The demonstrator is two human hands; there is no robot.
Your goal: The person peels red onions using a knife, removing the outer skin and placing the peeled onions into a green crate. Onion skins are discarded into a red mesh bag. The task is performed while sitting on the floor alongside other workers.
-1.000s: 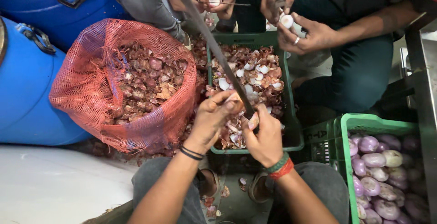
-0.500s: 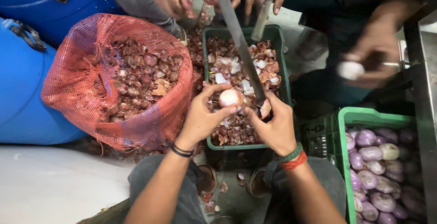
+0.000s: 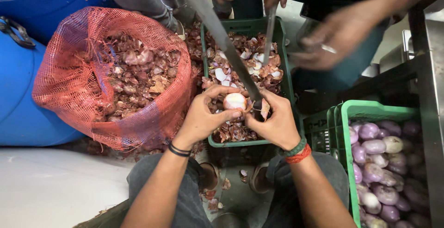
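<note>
the peeling of an onion looks to be the step in hand: the left hand (image 3: pixel 203 117) is curled around a mostly peeled, pale pink onion (image 3: pixel 235 101), fingers closed on it from below and the side. the right hand (image 3: pixel 273 121) is closed near the base of a long upright blade (image 3: pixel 217 33), with a flap of onion skin (image 3: pixel 265 109) at the thumb. the onion sits just over the near end of the dark green crate (image 3: pixel 286 77) of peelings, touching or almost touching the blade.

judging from this, the next move calls for small, careful turns against the edge, thumb kept clear.

room is tight: the red mesh sack (image 3: pixel 69 84) crowds the left, the bright green crate (image 3: pixel 346 117) of peeled onions the right, and another person's hand (image 3: pixel 342 33) works close across the crate. a second blade (image 3: pixel 269 33) stands beyond.
</note>
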